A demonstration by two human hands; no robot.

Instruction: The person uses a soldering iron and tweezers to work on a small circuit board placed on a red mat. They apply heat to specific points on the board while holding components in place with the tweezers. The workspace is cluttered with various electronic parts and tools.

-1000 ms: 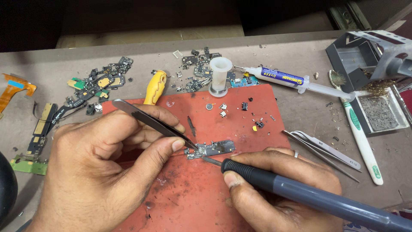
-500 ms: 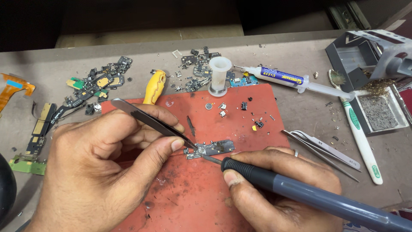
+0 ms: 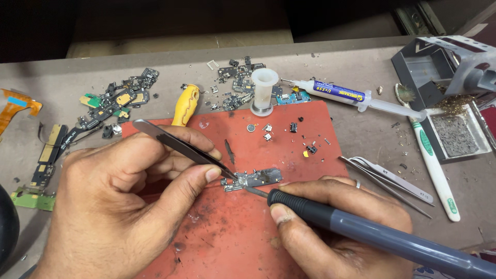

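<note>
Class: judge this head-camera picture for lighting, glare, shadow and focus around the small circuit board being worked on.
Head view: lighting is even and soft; the small circuit board and tweezers in the left hand are sharp; mild sheen on the soldering iron held by the right hand; faint shadow under the hands on the red mat; the top edge falls dark.

A dusty grey-brown workbench [image 3: 361,134] carries a red rubber work mat [image 3: 268,150]. Beside the mat lie a yellow-handled tool [image 3: 185,105], a clear flux syringe [image 3: 351,98], steel spare tweezers [image 3: 387,182] and a white-green toothbrush [image 3: 431,165].

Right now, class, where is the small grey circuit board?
In the head view, the small grey circuit board lies mid-frame on the red mat, between the tweezers' tip and the soldering iron's tip.
</note>
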